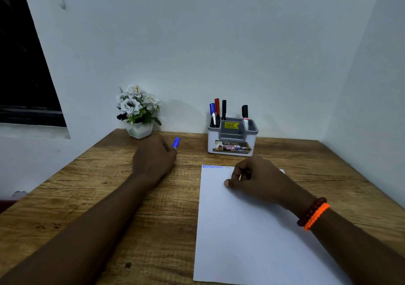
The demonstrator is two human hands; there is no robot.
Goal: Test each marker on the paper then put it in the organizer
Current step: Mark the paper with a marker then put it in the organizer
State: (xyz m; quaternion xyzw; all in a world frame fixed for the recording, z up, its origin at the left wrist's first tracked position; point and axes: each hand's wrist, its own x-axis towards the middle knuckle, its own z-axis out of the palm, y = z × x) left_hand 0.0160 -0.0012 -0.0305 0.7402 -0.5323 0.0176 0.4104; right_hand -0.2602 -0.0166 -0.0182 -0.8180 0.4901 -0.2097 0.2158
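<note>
My left hand (154,157) rests on the wooden desk and grips a blue marker (176,142); only its blue end sticks out past the fingers. My right hand (254,178) lies on the top edge of the white paper (236,241) with fingers curled and thumb stretched left, and nothing shows in it. A blue zigzag line (212,166) and a fainter scribble run along the paper's top edge. The white and grey organizer (232,138) stands behind the paper by the wall, with blue, red and black markers (217,110) in its left slot and a black-capped one (245,114) at its right.
A white pot of artificial white flowers (139,111) stands at the back left of the wooden desk (135,230). Walls close the desk in behind and on the right. A dark window is at the far left. Bracelets circle my right wrist.
</note>
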